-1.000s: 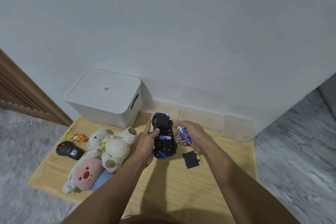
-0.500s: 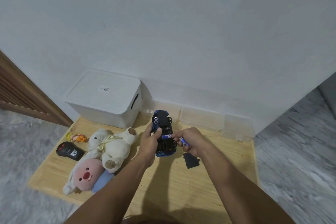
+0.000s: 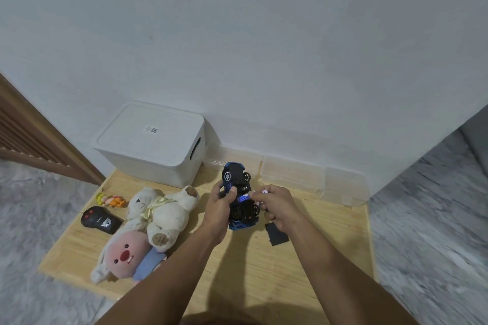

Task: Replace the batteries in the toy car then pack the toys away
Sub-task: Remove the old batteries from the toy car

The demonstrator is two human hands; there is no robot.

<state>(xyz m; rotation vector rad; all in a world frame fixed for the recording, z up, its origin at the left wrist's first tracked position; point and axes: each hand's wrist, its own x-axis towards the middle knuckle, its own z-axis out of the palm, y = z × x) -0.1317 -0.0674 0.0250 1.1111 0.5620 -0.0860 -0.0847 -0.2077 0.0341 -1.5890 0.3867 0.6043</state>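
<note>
Head view: the toy car (image 3: 239,196) is held upside down above the wooden surface (image 3: 264,272), wheels up, its nose pointing away toward the wall. The left hand (image 3: 220,208) wraps it from the side, thumb laid across the underside. The right hand (image 3: 277,206) reaches in from the other side, its fingers (image 3: 260,194) pinching a blue-and-white battery (image 3: 244,196) at the open bay in the car's belly; how deep the battery sits cannot be told. A flat black cover (image 3: 276,234) lies on the surface just below the right hand, apart from the car.

The car looks like light, hard plastic: stiff enough to squeeze firmly, but the free-turning wheels make a poor hold, so the body sides between the axles seem the better place. The battery is small, smooth and likely to roll, best pinched near one end. The cover probably clips on thin tabs and wants gentle pressing.

To the left lie a white bear (image 3: 163,211), a pink plush (image 3: 124,256), a black remote (image 3: 101,220) and a small figure (image 3: 109,200). These soft toys should squash easily. A lidded white box (image 3: 153,144) stands by the wall.
</note>
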